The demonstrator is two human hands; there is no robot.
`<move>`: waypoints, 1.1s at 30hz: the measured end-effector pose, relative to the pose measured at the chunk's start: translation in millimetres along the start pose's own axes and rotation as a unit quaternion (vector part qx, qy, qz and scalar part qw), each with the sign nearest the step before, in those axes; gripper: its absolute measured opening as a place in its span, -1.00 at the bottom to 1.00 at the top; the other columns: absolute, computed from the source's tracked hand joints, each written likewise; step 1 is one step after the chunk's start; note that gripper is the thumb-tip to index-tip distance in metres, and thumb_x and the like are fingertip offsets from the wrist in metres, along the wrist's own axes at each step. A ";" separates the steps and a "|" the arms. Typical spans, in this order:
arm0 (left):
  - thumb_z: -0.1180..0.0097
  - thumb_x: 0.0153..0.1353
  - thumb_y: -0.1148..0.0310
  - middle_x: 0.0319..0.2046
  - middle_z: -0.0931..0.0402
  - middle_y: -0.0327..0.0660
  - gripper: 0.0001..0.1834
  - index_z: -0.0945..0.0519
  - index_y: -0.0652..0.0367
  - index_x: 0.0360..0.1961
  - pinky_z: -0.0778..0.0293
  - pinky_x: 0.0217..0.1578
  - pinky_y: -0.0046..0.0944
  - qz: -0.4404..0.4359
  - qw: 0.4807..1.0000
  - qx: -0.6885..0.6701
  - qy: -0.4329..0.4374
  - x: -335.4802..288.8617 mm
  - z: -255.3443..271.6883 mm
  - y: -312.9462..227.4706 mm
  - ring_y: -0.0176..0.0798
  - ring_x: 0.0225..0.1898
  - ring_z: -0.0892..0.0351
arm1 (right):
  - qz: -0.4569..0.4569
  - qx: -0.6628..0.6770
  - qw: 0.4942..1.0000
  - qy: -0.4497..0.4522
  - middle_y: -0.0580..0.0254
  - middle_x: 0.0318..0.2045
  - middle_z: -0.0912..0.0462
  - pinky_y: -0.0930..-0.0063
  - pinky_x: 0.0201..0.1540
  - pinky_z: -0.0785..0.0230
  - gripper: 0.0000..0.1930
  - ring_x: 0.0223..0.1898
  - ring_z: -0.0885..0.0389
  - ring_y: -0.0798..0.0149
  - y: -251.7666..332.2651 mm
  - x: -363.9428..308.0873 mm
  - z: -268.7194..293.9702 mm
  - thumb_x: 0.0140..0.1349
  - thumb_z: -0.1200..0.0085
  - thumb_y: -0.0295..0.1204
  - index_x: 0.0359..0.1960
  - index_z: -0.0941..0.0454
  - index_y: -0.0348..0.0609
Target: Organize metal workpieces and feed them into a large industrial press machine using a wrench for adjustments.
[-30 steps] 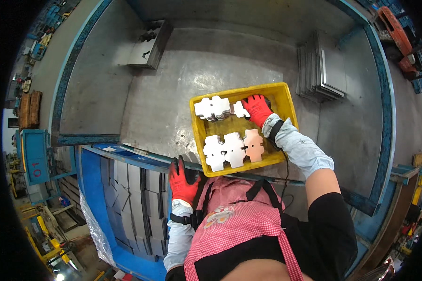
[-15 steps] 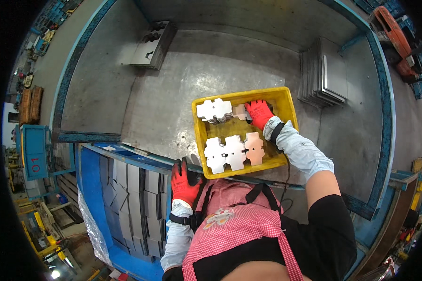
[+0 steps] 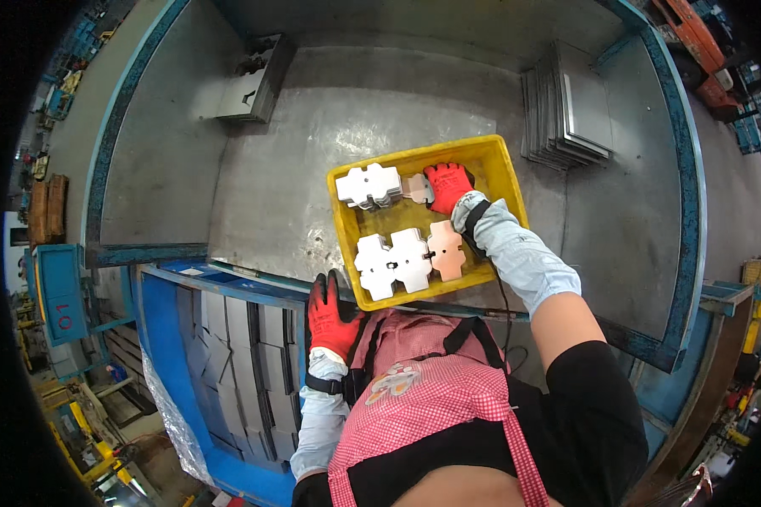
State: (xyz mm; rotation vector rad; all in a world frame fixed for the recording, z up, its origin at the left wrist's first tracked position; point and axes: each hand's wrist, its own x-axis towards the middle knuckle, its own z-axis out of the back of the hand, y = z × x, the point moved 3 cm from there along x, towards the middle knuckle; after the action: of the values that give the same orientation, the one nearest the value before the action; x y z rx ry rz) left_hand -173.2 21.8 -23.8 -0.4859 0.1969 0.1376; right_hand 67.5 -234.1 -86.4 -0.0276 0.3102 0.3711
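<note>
One metal plate [image 3: 416,188] inside yellow bin [image 3: 492,165], at right hand [image 3: 450,188]; fingers curled, hold hidden, can't tell. Left hand [image 3: 333,325] loosely spread, seemingly empty, near bin's corner. Sideways drag could snag, topple neighbouring stack [image 3: 369,182].

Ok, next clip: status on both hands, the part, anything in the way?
Left hand open, by yellow bin's near-left corner. Right hand on metal plate inside bin, grip unclear. Plate stack close on its left.

Orange machine [image 3: 693,34] upper right; blue box [image 3: 66,275], brown blocks [image 3: 57,207] far left.
</note>
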 end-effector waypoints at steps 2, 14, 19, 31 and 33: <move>-0.34 -0.23 0.13 0.25 -0.03 0.06 0.04 -0.06 0.01 0.30 0.00 0.23 0.02 -0.002 1.000 -0.002 -0.009 1.5 2.6 0.3 0.13 0.26 0.00 | -0.011 0.010 1.000 0.019 0.04 -0.11 -0.46 0.13 -0.01 -0.24 -0.29 -0.02 -0.40 0.01 -2.4 1.2 1.0 -0.28 -0.29 -0.05 -0.02 -0.36 -0.01; -0.28 -0.19 0.03 0.25 -0.01 0.09 0.02 -0.05 -0.03 0.31 0.03 0.24 0.05 0.056 0.998 0.022 0.022 -15.8 -7.7 21.0 0.16 0.27 0.02 | 0.080 -0.077 0.984 -0.138 0.15 -0.17 -0.45 0.14 -0.04 -0.21 -0.36 -0.09 -0.41 0.10 -4.9 0.2 -14.7 -0.29 -0.30 -0.16 -0.07 -0.38 0.01; -0.28 -0.19 0.02 0.26 -0.01 0.08 0.02 -0.06 0.00 0.30 0.02 0.23 0.05 0.040 0.999 0.015 0.014 -6.4 -6.8 20.6 0.17 0.27 0.02 | 0.094 -0.036 0.992 -0.070 0.13 -0.16 -0.41 0.15 0.01 -0.17 -0.30 -0.05 -0.37 0.09 -0.1 -13.6 19.5 -0.32 -0.33 -0.16 -0.03 -0.36 -0.02; -0.32 -0.23 0.21 0.24 -0.04 0.08 -0.01 -0.10 0.04 0.28 -0.06 0.22 0.01 0.039 0.999 0.003 0.007 6.1 -5.6 7.4 0.15 0.25 -0.03 | -0.005 0.087 0.981 0.171 0.03 -0.19 -0.56 0.16 -0.07 -0.34 -0.60 -0.10 -0.49 -0.04 -47.4 -33.1 18.8 0.00 -0.06 -0.11 -0.18 -0.52 -0.09; -0.30 -0.23 0.24 0.24 -0.04 0.08 -0.02 -0.10 0.04 0.28 -0.07 0.22 0.01 0.039 0.999 0.012 0.017 8.5 -9.6 8.3 0.16 0.25 -0.04 | 0.014 0.111 0.975 0.191 0.01 -0.16 -0.57 0.16 -0.05 -0.34 -0.59 -0.09 -0.50 -0.02 -49.1 -30.0 -7.2 0.03 0.01 -0.09 -0.20 -0.54 -0.10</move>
State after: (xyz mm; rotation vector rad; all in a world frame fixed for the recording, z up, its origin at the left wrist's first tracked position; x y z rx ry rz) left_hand -167.9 25.2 -37.7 -0.4565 0.2515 0.2036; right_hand 56.6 -291.1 -85.6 0.1268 0.7329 0.3557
